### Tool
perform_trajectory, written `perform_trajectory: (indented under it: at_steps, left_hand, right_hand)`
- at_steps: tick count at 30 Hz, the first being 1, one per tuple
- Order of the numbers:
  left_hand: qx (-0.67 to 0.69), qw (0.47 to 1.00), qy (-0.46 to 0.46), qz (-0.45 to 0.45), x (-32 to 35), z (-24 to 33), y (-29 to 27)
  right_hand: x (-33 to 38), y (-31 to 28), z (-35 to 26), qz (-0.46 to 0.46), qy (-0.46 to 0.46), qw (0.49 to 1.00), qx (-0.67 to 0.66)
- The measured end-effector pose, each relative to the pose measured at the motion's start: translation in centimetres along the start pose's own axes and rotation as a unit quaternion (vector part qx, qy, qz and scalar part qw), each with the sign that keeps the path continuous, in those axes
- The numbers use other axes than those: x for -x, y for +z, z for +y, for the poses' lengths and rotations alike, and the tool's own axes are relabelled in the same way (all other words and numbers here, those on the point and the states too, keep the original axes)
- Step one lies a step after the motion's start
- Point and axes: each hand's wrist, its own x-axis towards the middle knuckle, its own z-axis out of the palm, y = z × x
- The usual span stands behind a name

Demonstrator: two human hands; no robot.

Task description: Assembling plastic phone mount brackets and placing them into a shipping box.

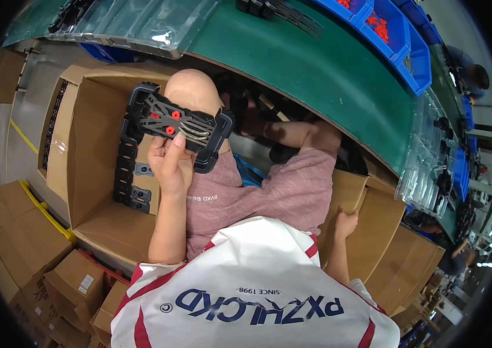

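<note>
We are gripping the black frame (191, 119) in our left hand (169, 161), thumb over its near edge, and it is lying just beyond that grip on the far side, near the left knee (191, 87), its long axis running left to right and dipping nearer at the right end. The carton (96, 116) is standing to its left; our right hand (345, 224) is resting well apart on a cardboard box (374, 226) (we cannot tell whether its fingers are clasping the edge).

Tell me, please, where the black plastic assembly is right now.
In the head view, the black plastic assembly is left of centre, held in the left hand near the open cardboard box.
</note>
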Motion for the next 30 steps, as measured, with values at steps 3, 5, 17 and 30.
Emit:
perform_trajectory:
  at_steps: [3,5,17,30]
  left_hand:
    - [0.000,1.000,-0.003,-0.011,0.0,0.0,-0.1]
    - [-0.001,1.000,-0.003,-0.013,0.0,-0.2,-0.1]
    - [0.000,1.000,0.014,-0.014,-0.4,-0.5,-0.1]
    - [-0.013,0.998,-0.035,-0.048,-1.0,-0.9,0.7]
  right_hand:
    - [0.1,-0.1,-0.2,0.002,-0.002,1.000,0.014]
    - [0.0,-0.2,-0.2,0.004,-0.001,1.000,0.014]
    - [3.0,-3.7,-6.2,0.130,-0.249,0.923,-0.264]
    - [-3.1,20.1,-30.8,-0.502,-0.183,0.796,-0.284]
